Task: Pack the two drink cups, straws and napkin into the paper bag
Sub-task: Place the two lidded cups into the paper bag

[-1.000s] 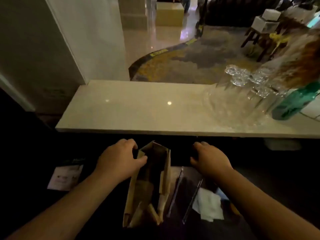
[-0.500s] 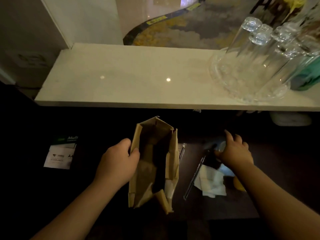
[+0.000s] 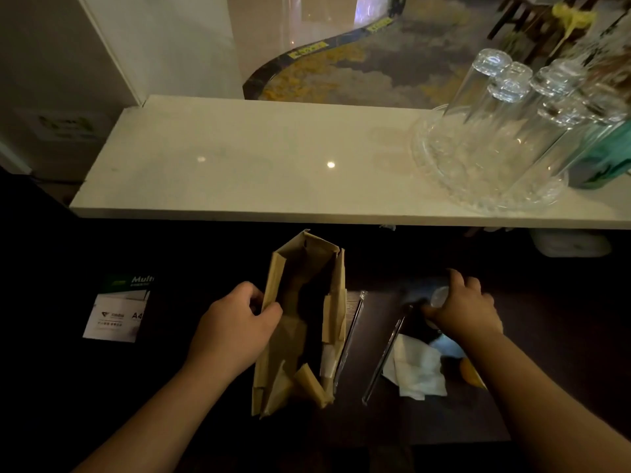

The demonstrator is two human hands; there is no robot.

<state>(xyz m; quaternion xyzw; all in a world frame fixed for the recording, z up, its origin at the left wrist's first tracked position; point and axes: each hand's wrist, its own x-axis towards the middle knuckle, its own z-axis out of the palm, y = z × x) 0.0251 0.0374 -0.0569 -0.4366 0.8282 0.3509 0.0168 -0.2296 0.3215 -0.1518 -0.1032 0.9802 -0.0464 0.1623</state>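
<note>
A brown paper bag [image 3: 300,322] stands open on the dark lower counter. My left hand [image 3: 235,332] pinches its left rim. My right hand [image 3: 461,308] grips a dark drink cup [image 3: 418,295] with a clear lid, to the right of the bag. Two wrapped straws lie on the counter: one straw [image 3: 351,329] against the bag's right side, the other straw [image 3: 386,353] further right. A crumpled white napkin [image 3: 416,367] lies below my right hand. A second cup [image 3: 467,372] with an orange patch peeks out beside my right forearm, mostly hidden.
A white marble shelf [image 3: 256,165] runs above the dark counter. A glass tray [image 3: 444,179] with upturned glasses [image 3: 505,97] and a green bottle [image 3: 604,158] sit at its right end. A paper ream pack [image 3: 117,308] lies at the left.
The view has tilted down over the counter. My right hand moved right from the counter's back edge and closed on the dark cup. My left hand keeps hold of the bag's rim.
</note>
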